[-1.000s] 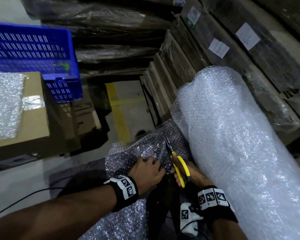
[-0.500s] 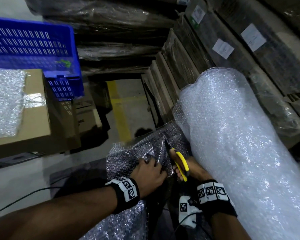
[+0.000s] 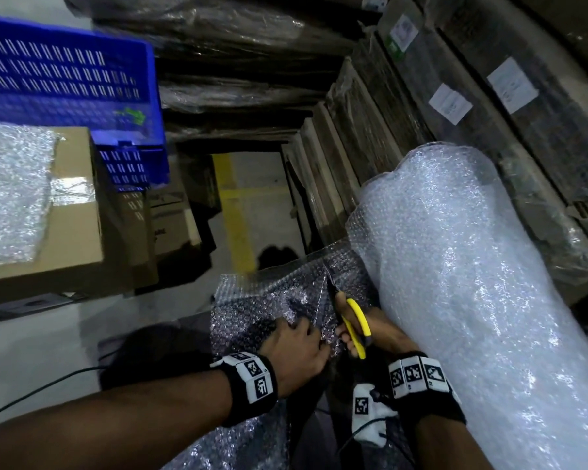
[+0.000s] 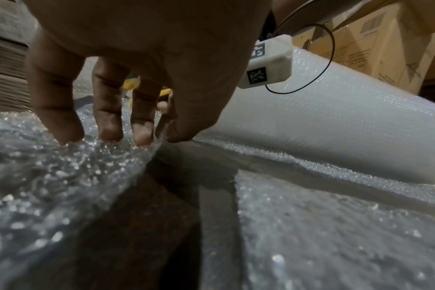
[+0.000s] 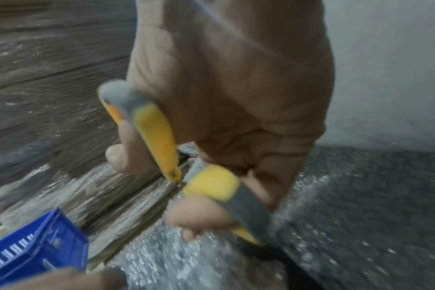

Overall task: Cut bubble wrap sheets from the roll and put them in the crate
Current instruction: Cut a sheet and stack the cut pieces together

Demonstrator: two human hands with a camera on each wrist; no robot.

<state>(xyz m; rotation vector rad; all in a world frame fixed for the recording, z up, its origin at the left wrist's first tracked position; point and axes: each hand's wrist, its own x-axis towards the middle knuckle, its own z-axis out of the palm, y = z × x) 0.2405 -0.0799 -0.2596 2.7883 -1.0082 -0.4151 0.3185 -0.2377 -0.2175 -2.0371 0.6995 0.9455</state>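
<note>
A big white bubble wrap roll (image 3: 472, 300) lies on the right, with a loose sheet (image 3: 262, 300) drawn off it to the left. My right hand (image 3: 377, 334) grips yellow-handled scissors (image 3: 355, 322) beside the roll, blades in the sheet and pointing away from me. In the right wrist view the fingers of the right hand (image 5: 236, 98) sit through the scissors' handles (image 5: 159, 141). My left hand (image 3: 296, 351) pinches the sheet just left of the cut; its fingertips (image 4: 142, 137) hold the sheet's cut edge (image 4: 62, 176). The blue crate (image 3: 65, 83) stands upper left.
A cardboard box (image 3: 75, 232) with a cut bubble wrap piece (image 3: 11, 191) on top stands at the left under the crate. Wrapped stacks of flat cartons (image 3: 421, 130) line the right and back. A black cable (image 3: 48, 385) runs over the grey floor.
The scissors have edged slightly forward along the cut. The left hand keeps its pinch on the sheet beside them.
</note>
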